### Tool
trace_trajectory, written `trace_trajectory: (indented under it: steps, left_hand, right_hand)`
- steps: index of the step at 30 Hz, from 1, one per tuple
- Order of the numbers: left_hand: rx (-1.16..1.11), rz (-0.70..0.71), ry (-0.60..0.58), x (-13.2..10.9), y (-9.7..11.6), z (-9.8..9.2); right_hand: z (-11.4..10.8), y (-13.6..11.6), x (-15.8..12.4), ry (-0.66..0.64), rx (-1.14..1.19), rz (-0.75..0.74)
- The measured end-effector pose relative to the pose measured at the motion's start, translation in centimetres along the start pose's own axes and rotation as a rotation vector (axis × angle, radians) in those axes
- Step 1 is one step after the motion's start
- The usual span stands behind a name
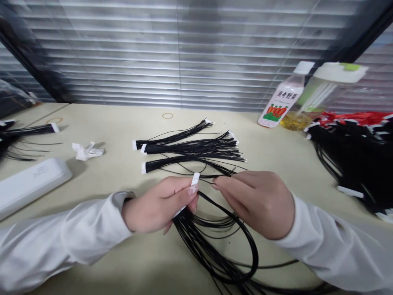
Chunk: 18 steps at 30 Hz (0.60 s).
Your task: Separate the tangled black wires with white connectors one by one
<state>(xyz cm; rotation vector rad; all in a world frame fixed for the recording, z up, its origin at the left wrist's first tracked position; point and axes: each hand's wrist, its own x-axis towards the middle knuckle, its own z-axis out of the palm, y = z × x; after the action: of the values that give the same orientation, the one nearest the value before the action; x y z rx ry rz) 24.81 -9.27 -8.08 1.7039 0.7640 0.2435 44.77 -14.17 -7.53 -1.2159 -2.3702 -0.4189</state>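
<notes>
My left hand [167, 203] is closed on a white connector [195, 179], pinched between thumb and fingers. Black wires [215, 250] run from beneath that hand and curve down to the right. My right hand [256, 200] has its fingers pressed together on thin black wires [211, 176], to the right of the connector. Its fingertips are partly hidden, as are the ends of those wires. Just beyond both hands lie three bundles of black wires [187, 148] with white connectors [144, 168] at their left ends.
At the right is a large pile of black wire bundles [356, 155], with red ones behind. A bottle [281, 102] and a lidded cup [322, 96] stand at the back right. Crumpled paper [88, 151], a white case [35, 182] and more wire bundles [27, 131] lie left.
</notes>
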Motion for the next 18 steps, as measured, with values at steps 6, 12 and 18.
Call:
trace_trajectory:
  steps: [6, 12, 18]
  left_hand:
    - [0.041, 0.038, -0.043, 0.25, -0.12, 0.01]
    - [0.031, 0.073, -0.054, 0.41, -0.28, -0.08]
    - [-0.041, 0.055, 0.054, 0.55, -0.25, 0.13]
  right_hand:
    - [-0.2, -0.41, 0.36, -0.034, -0.003, 0.002]
    - [0.15, -0.64, 0.49, -0.037, -0.058, -0.001]
    - [-0.74, 0.21, 1.03, -0.129, -0.004, 0.086]
